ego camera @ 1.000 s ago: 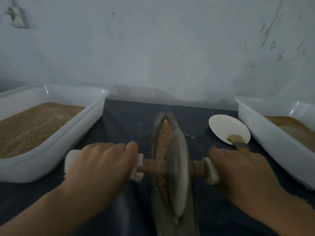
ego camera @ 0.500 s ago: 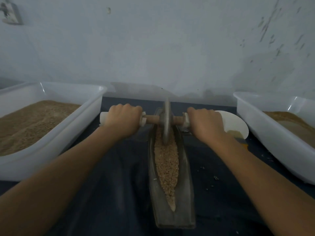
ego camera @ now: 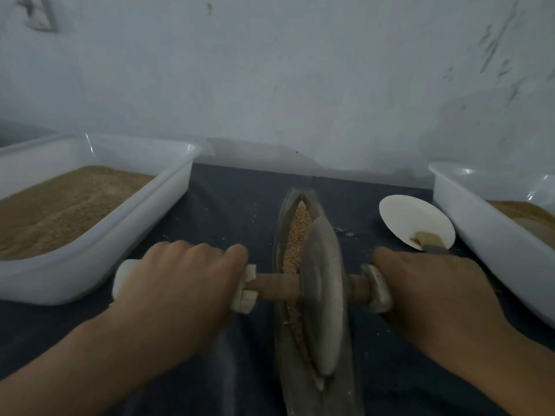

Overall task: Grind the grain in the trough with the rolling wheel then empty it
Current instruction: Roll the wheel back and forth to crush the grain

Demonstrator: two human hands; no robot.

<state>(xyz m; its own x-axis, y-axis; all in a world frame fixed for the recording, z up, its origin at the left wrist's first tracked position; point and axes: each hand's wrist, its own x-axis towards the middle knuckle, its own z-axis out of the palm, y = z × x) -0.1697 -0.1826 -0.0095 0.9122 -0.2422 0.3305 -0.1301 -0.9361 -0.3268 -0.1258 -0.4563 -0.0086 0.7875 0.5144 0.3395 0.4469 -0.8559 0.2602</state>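
The trough lies on the dark-covered bench with its long axis running straight away from the person — one tapered end close to the body, the other pointing at the wall. The rolling wheel stands on edge inside it, over the near half, and its wooden axle crosses the trough at a right angle, so each handle sticks out sideways over the bench. The left hand has its fingers curled over the pale left handle; the right hand is wrapped round the right handle in the same manner, both clenched on the axle ends and level with one another. Neither hand is nearer the wheel — it sits midway between them. Grain shows as a tan strip in the groove beyond the wheel, toward the far tip, and a thinner line of it runs along the wheel's left side. Judging from this, grinding is under way and the emptying is not yet begun; the next stroke would have to go along the trough's length, away from the body, with both hands pushing evenly so the wheel does not climb a wall. A white tub of tan meal sits to the left, another tub to the right, with a white plate just beside it.
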